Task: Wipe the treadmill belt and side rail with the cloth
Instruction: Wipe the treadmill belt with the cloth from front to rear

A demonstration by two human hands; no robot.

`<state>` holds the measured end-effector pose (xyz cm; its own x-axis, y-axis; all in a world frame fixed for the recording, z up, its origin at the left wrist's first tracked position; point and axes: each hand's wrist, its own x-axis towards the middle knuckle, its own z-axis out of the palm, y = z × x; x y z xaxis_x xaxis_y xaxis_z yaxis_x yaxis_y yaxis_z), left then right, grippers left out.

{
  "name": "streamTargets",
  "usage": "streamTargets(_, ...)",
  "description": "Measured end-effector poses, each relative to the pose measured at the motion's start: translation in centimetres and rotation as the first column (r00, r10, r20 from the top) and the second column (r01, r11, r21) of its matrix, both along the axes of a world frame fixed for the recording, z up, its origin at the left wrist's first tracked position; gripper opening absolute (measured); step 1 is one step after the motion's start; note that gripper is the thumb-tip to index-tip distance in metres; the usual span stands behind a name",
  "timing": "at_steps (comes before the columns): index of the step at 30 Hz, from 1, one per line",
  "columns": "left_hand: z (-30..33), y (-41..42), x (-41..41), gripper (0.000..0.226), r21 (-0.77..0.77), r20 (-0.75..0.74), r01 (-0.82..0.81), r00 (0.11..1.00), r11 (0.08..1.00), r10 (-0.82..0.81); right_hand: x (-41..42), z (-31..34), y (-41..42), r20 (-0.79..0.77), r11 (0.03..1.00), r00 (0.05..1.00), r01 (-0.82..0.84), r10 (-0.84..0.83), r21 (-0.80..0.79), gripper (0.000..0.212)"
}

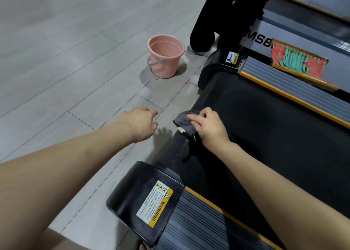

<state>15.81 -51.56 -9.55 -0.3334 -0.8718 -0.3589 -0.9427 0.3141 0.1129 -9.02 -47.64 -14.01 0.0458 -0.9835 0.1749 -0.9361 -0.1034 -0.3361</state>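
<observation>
The black treadmill belt (265,121) runs from the centre to the right. A dark grey cloth (184,122) lies at the belt's rear end, and my right hand (210,125) presses on it with fingers curled over the fabric. My left hand (140,123) hovers over the floor to the left of the belt, fingers loosely bent and holding nothing. The near side rail (204,225), ribbed grey with an orange edge, ends in a black cap (144,193) carrying a yellow warning label. The far side rail (295,83) lies beyond the belt.
A pink bucket (165,55) holding water stands on the grey floor (75,60) behind the treadmill. Another person's dark trouser leg (217,17) and shoe are by the far rear corner. A red-and-green cloth (297,59) lies on the far rail.
</observation>
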Motion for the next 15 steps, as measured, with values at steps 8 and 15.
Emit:
streamTargets(8, -0.2, -0.7, -1.1, 0.045, -0.001, -0.026, -0.004, 1.000, 1.000, 0.004, 1.3, 0.0, 9.9, 0.024, 0.941, 0.945, -0.328, 0.327, 0.087, 0.034)
streamTargets(15, 0.7, -0.2, -3.5, 0.050, 0.021, 0.007, 0.053, 0.999, 0.998, -0.053, -1.8, -0.2, 12.5, 0.046, 0.920, 0.934, -0.358, 0.355, 0.157, 0.032)
